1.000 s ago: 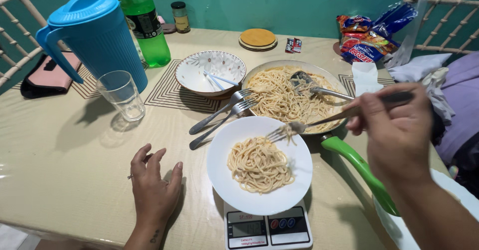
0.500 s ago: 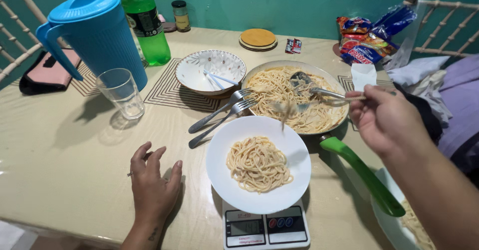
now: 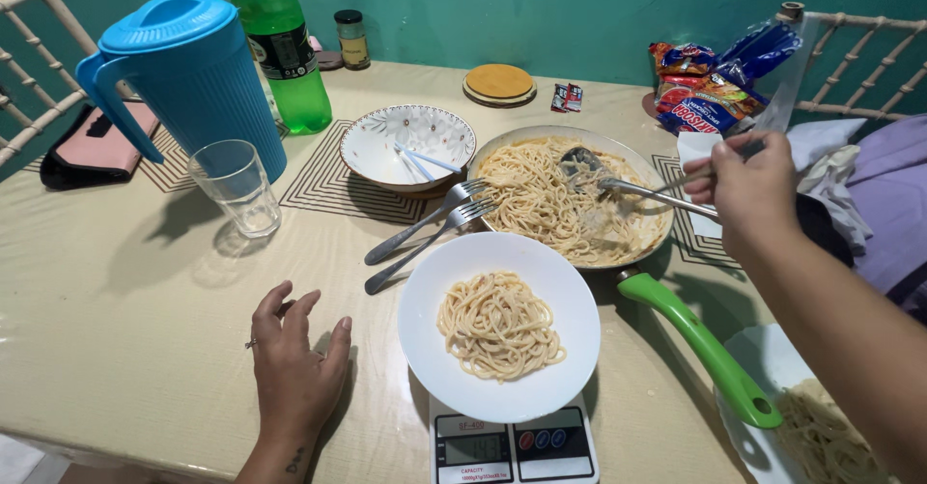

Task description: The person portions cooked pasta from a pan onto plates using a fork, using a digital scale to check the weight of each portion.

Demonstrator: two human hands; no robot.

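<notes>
White plate (image 3: 435,281) on the kitchen scale (image 3: 512,450) holds one spaghetti portion — frying pan (image 3: 632,170) mostly full; right hand (image 3: 748,189) grips a fork (image 3: 666,186) over it, left hand (image 3: 294,368) flat, empty.

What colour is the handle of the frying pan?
Bright green; the pan handle shows clearly in the head view.

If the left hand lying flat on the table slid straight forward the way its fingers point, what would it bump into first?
The left hand points up the table, slightly rightward. The two forks beside the white plate look likeliest to be met first, though depth is hard to judge.
</notes>
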